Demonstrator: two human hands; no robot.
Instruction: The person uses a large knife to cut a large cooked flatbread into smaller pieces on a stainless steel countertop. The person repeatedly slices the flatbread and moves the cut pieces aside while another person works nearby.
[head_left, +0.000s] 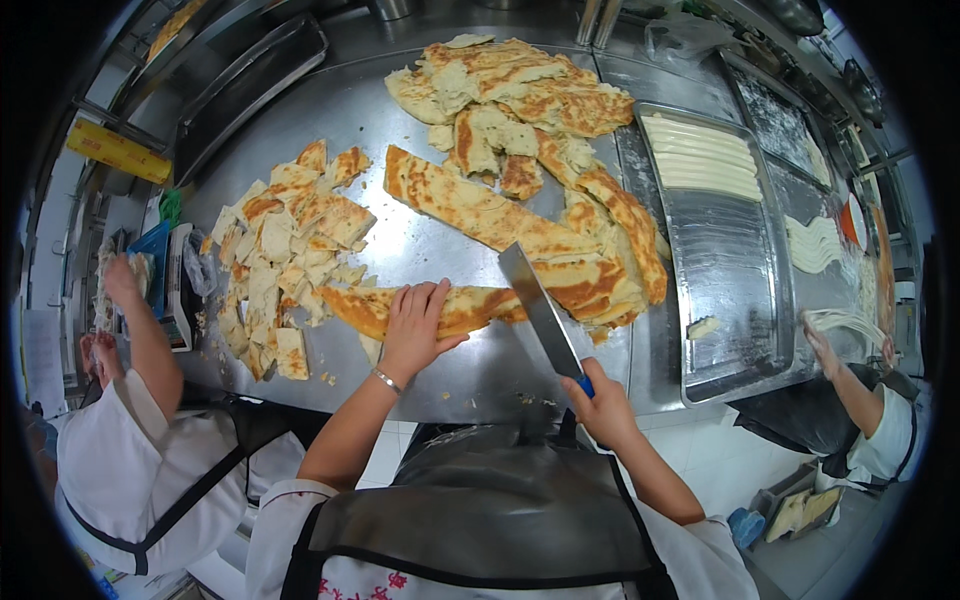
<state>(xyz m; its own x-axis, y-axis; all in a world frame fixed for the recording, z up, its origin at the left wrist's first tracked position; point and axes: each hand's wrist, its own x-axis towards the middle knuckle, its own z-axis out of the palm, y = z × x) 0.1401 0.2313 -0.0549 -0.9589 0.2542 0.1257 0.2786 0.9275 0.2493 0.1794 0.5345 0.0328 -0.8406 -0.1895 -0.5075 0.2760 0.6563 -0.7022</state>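
Observation:
My left hand lies with its fingers over a long strip of browned flatbread near the table's front edge. In my right hand is the blue handle of a broad-bladed knife; its blade slants up and left across the strip's right end. Whether the blade touches the bread, I cannot tell. Beyond the strip lies a wider flatbread slab, joined at the right by folded pieces. Cut flatbread pieces are heaped to the left, and a large torn pile of flatbread sits at the far side.
On the right, a metal tray holds pale dough strips. A co-worker there stretches dough strands. Another co-worker stands at the left beside a scale. A black tray and a yellow roll lie at the back left.

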